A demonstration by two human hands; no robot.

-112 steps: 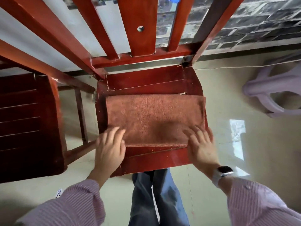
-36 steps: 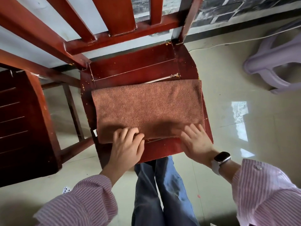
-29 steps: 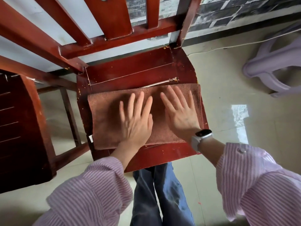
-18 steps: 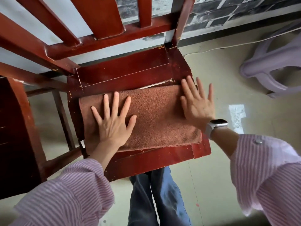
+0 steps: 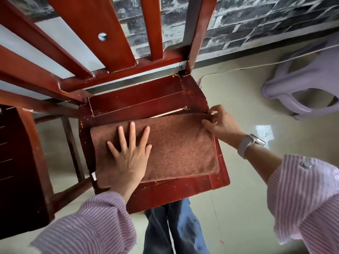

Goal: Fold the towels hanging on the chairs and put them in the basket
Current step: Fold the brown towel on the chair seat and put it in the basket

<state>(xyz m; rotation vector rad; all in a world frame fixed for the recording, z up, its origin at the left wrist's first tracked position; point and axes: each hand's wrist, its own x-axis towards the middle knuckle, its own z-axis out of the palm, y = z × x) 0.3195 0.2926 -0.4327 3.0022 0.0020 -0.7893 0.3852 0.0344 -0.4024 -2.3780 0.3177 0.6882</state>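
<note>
A rust-brown towel, folded into a flat rectangle, lies on the seat of a red wooden chair. My left hand presses flat on the towel's left half with the fingers spread. At the towel's far right corner my right hand has its fingers curled and pinches the edge of the cloth. No basket is in view.
A second dark red chair stands close on the left. A lilac plastic stool lies on the tiled floor at the right, with a white cable along the brick wall. My legs stand just before the seat's front edge.
My hands slid apart across the towel from its middle. The right hand went from flat on the cloth to pinching its far right corner; the left stays pressed flat on the left half.
</note>
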